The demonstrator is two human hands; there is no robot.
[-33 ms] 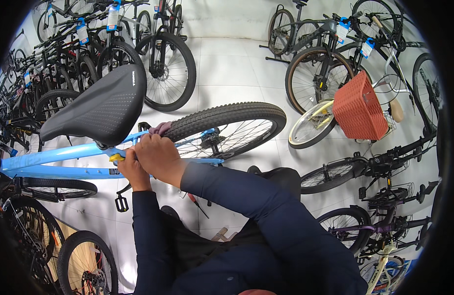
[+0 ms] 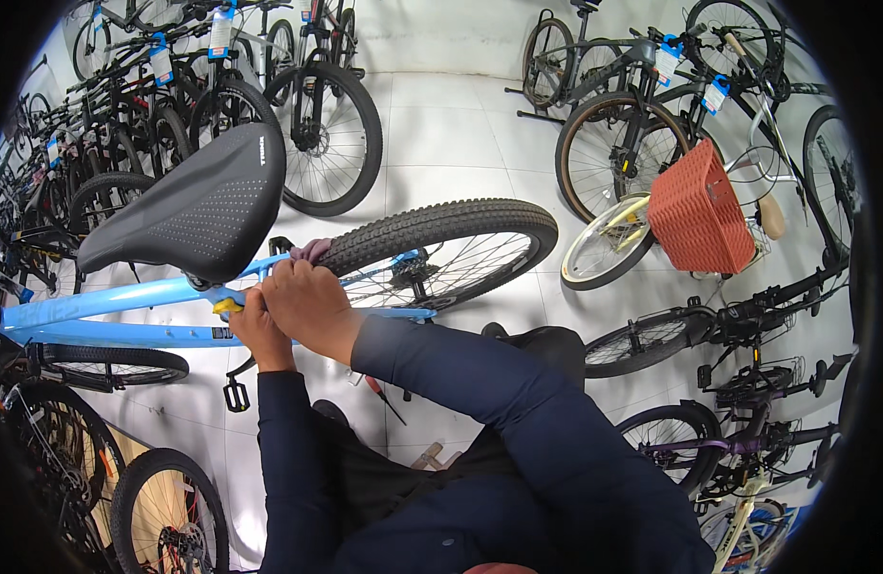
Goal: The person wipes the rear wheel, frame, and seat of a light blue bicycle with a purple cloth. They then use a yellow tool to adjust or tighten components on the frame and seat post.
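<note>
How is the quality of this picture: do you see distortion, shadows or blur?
Head view: fisheye distortion, with black corners and a rounded edge; head view: soft shadows on the white floor; head view: the black saddle looks sharp, its dots distinct.

White lettering (image 2: 262,153) on black saddle (image 2: 188,206); blue-white tags (image 2: 221,33) seemingly too small to read.

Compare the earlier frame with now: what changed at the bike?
Nothing visibly changed; nothing newly gripped or let go. The left hand and right hand stay close together at the blue frame, near the tyre. The saddle and purplish cloth also stayed put.
</note>
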